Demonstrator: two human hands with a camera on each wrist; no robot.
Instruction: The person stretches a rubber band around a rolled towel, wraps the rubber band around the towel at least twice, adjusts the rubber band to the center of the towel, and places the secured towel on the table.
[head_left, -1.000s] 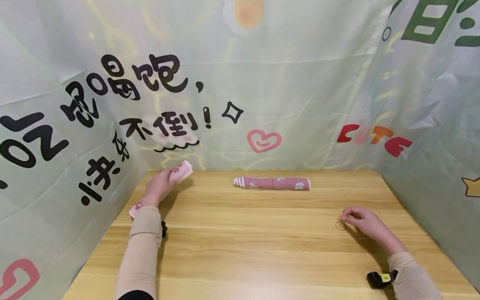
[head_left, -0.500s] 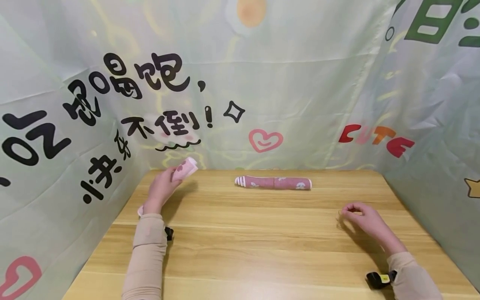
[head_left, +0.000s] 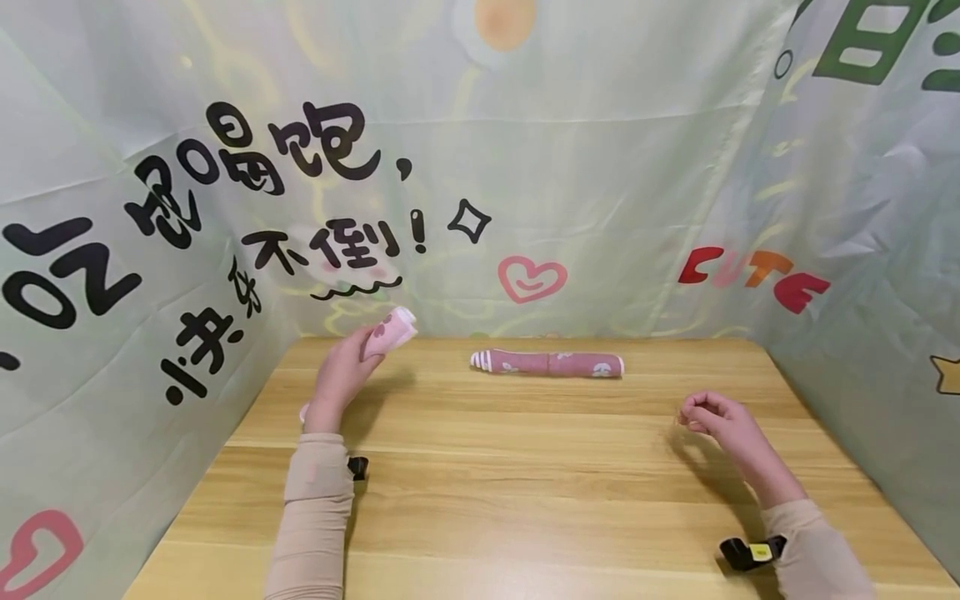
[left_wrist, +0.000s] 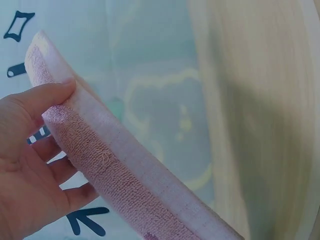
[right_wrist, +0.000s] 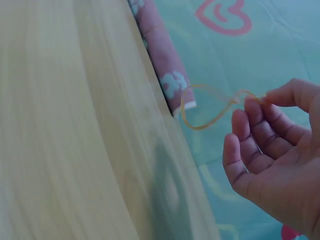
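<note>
My left hand [head_left: 341,379] holds a light pink towel [head_left: 390,332], rolled or folded into a narrow strip, above the left side of the table. In the left wrist view the thumb lies over one end of the strip, with the fingers behind its terry surface [left_wrist: 100,155]. Over the right side of the table, my right hand [head_left: 723,425] pinches a thin yellowish rubber band [right_wrist: 202,128] between thumb and fingertips. The band hangs in a twisted loop. A darker pink rolled towel [head_left: 555,364] with pale flower prints lies crosswise near the back edge, apart from both hands.
A wooden table [head_left: 495,483] spans the space below the hands. Printed fabric walls [head_left: 600,183] enclose it at the back and both sides. Black wrist cameras [head_left: 750,552] sit near each sleeve.
My left hand has moved to the right with the light pink towel, rising a little. My right hand has lifted slightly with the rubber band. The rolled towel stays in place.
</note>
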